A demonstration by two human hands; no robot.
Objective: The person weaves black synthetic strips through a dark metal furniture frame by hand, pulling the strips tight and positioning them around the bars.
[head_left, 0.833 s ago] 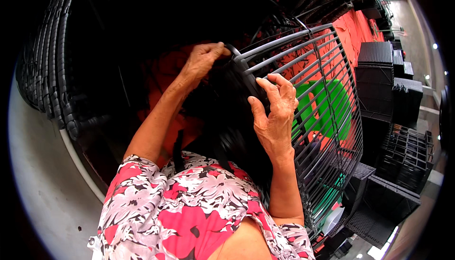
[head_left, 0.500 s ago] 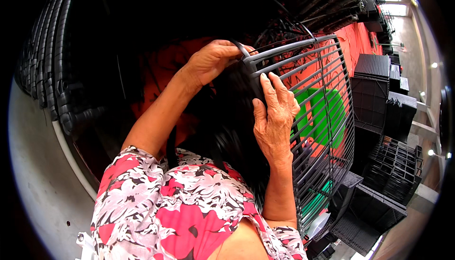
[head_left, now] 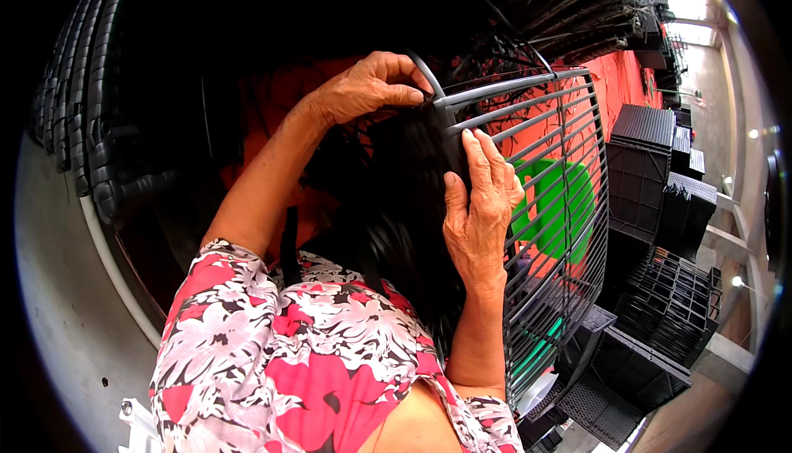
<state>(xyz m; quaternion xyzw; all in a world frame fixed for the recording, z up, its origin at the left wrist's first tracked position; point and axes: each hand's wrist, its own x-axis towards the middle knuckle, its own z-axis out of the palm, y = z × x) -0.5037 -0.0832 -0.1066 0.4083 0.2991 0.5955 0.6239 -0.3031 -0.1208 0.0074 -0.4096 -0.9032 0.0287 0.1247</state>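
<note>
A dark frame with many parallel grey strips (head_left: 540, 115) stands before me, its dark side facing my body. At its upper left corner my left hand (head_left: 375, 88) is closed, thumb and forefinger pinching a flat dark strip (head_left: 427, 72) that loops up from the corner bar. Lower on the same edge rests my right hand (head_left: 485, 205), open. Its fingers are stretched out over the strips, and the thumb lies apart on the dark side. Deep shadow hides most of the surface below my left hand.
Behind the strips are a green plastic piece (head_left: 561, 214) and red sheeting (head_left: 612, 90). Black woven furniture pieces (head_left: 639, 152) are stacked at the right. Black wrapped tubes (head_left: 91, 82) stand at the far left, near a grey floor (head_left: 58, 271). A dark bundle (head_left: 577, 20) lies at the top.
My left hand has shifted slightly up and left, away from the corner, and the strip's loop shows larger. My right hand keeps its place on the frame edge. The view has tilted slightly.
</note>
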